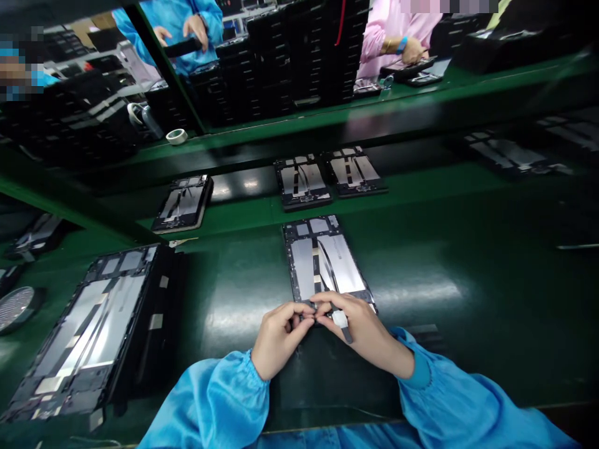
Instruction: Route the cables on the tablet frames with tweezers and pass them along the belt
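An opened tablet (349,255) lies face down in front of me, its silver battery and dark ribbon cables exposed. Both hands meet at its near edge. My left hand (283,330) is closed in a pinch there; whatever lies between its fingertips is too small to make out. Facing it, my right hand (360,327) is also closed, thumb and forefinger almost touching the left fingertips. A narrow dark strip with a white wrap (340,319) sticks out of the right hand towards my wrist; its other end is hidden by the fingers.
To the left stands a stack of opened tablets (116,312), with a round metal dish (19,308) beyond it. More opened tablets (303,181) lie along the back. A green post (70,199) crosses the left side. Two co-workers work behind black tray stacks (304,56).
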Demonstrator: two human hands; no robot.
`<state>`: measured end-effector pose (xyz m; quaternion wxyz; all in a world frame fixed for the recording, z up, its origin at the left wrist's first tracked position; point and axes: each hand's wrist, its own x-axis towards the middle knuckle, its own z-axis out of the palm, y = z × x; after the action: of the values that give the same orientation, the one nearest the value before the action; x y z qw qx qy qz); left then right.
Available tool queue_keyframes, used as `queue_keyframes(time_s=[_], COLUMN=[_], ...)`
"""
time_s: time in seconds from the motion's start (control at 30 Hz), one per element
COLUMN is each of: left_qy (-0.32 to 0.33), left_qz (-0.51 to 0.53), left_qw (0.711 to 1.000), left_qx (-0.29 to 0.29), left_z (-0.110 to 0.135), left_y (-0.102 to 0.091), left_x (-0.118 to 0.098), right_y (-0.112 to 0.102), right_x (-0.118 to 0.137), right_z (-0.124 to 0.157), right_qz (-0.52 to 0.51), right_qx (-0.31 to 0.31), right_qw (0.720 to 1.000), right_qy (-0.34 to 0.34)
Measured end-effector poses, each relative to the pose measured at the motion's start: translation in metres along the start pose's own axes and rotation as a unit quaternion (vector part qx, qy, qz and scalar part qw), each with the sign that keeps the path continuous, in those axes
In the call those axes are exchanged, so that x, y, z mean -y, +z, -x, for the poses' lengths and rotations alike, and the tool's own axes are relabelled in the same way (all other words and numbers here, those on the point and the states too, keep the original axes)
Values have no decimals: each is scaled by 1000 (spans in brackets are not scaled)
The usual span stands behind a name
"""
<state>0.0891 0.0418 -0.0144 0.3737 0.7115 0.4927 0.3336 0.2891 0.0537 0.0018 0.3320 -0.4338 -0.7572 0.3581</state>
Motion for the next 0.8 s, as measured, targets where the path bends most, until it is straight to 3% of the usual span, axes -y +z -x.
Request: queue_keyframes(time_s=[0.27,0.63,0.8], left_qy=[71,86,189], left_qz=[-57,-163,-310], left_qw=[996,983,932], left_qx=[0,24,5], left_z=[-1,2,12], left_y=[-5,-6,-9], left_x=[-2,-5,-4], right_y=[2,7,10], right_x=[0,-4,-10], right_z=[1,4,7], right_qz=[5,18,48], right_qx=[-5,24,31], right_qw=[1000,999,996], right_qy=[-1,-38,-68])
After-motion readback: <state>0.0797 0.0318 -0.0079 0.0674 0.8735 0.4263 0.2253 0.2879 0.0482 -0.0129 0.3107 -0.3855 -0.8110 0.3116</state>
